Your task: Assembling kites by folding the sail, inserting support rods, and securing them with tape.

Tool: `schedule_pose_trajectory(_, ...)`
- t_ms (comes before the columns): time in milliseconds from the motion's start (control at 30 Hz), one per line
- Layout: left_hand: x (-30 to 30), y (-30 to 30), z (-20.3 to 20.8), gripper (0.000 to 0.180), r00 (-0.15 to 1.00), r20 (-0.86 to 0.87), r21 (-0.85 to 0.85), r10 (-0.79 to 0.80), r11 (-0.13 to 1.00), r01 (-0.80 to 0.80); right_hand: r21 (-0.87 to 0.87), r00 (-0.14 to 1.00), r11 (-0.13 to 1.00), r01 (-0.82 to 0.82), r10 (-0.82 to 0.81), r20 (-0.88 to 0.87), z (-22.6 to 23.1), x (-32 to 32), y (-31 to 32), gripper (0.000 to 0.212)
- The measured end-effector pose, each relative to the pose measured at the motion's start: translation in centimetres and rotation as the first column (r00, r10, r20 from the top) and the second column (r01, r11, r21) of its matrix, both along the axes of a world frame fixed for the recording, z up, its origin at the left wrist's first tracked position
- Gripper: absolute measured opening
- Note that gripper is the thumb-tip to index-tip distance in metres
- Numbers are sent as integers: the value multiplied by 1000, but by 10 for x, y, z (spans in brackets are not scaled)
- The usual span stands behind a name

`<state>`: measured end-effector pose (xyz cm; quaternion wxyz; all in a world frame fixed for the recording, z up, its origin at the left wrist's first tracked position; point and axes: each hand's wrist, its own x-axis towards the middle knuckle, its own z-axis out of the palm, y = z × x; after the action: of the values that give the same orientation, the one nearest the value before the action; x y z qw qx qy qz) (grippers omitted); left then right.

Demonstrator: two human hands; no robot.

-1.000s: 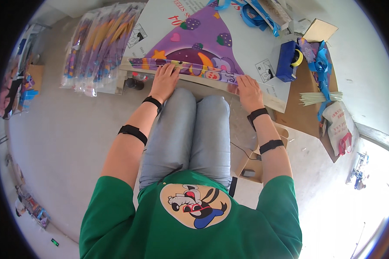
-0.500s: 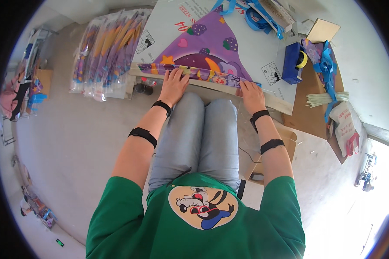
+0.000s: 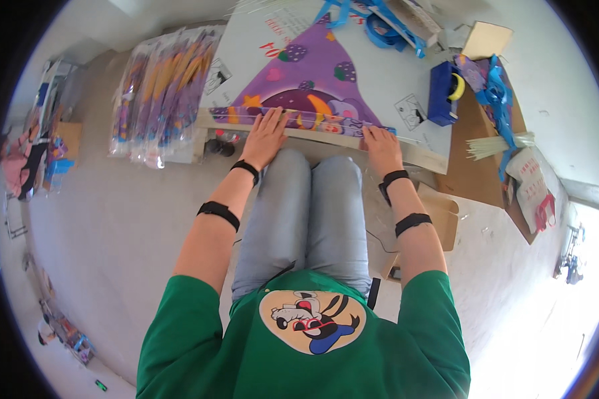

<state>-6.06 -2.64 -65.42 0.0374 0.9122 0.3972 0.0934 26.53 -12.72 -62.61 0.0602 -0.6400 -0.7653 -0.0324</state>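
Cloth (image 3: pixel 313 83), purple and roughly triangular, lies on the tabletop (image 3: pixel 406 76), its tip pointing away from the person and its wide near edge formed by a patterned band (image 3: pixel 316 121). The band's long axis runs left to right across the person's front. The left hand (image 3: pixel 265 141) rests over this edge, a little left of the cloth's middle, fingers stretched forward; the right hand (image 3: pixel 383 151) touches the edge close to the cloth's right end. Most of the cloth thus lies beyond the fingers, and the left hand is nearer its middle. Whether the fingers of either hand pinch the band or only press on it cannot be told. Ribbon (image 3: pixel 385 42) lies beyond the cloth, a tape dispenser (image 3: pixel 439 96) to its right, and bags (image 3: pixel 165 94) to its left.
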Motion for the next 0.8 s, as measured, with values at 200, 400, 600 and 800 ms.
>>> schedule_pose_trajectory(200,-10,-1,-3,60,999,-35,-47,41,998,-42,14,999,1000,-9,10,-49,-7,-15,1,41)
schedule_pose_trajectory(400,-3,6,6,58,1000,-8,37,-14,999,14,-19,998,1000,22,-23,-60,3,-4,-2,41)
schedule_pose_trajectory(600,-8,9,2,56,999,-38,29,-17,999,18,-11,999,1000,7,-8,-45,-4,-5,0,43)
schedule_pose_trajectory(800,2,8,-1,59,999,-28,-7,-21,1000,21,-16,998,999,50,-51,-44,-7,4,-4,43)
